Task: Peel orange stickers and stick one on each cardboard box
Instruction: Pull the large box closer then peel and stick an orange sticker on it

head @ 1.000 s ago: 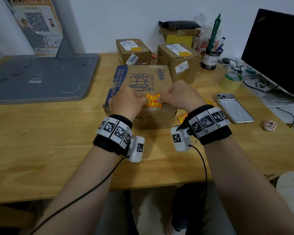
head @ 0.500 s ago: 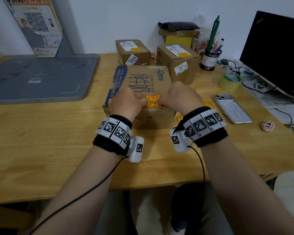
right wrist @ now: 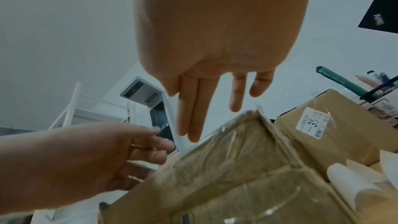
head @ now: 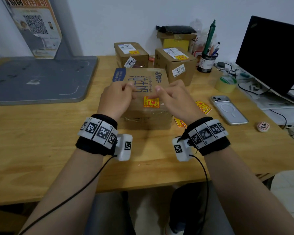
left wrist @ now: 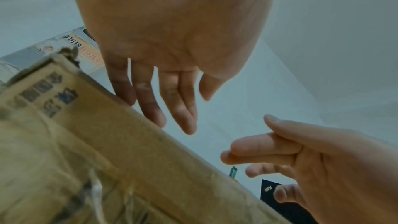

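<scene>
Both hands are hovering just above the near cardboard box [head: 143,92], and neither is holding anything: the left hand [head: 116,97] is showing a loose, relaxed grip with fingers hanging apart in the left wrist view, and the right hand [head: 174,97] is likewise spread, its fingers [right wrist: 194,108] pointing down toward the box top. The orange sticker [head: 151,102] is lying flat on the box between the two grips — just below the right thumb and index finger, a little right of the left knuckles — so this box appears done. The two far boxes, the left far box [head: 131,54] and the right far box [head: 175,64], are each already wearing an orange sticker on top, sitting well beyond both grips. Spare stickers [head: 203,106] are lying on the surface just to the outside of the right hand. To finish this step well, I would judge that a last flat press along the sticker's edges is worth doing — the near corner is sitting close to glossy tape at the box edge, where adhesion could be weaker. Whether every corner is fully down cannot be told from these views.
</scene>
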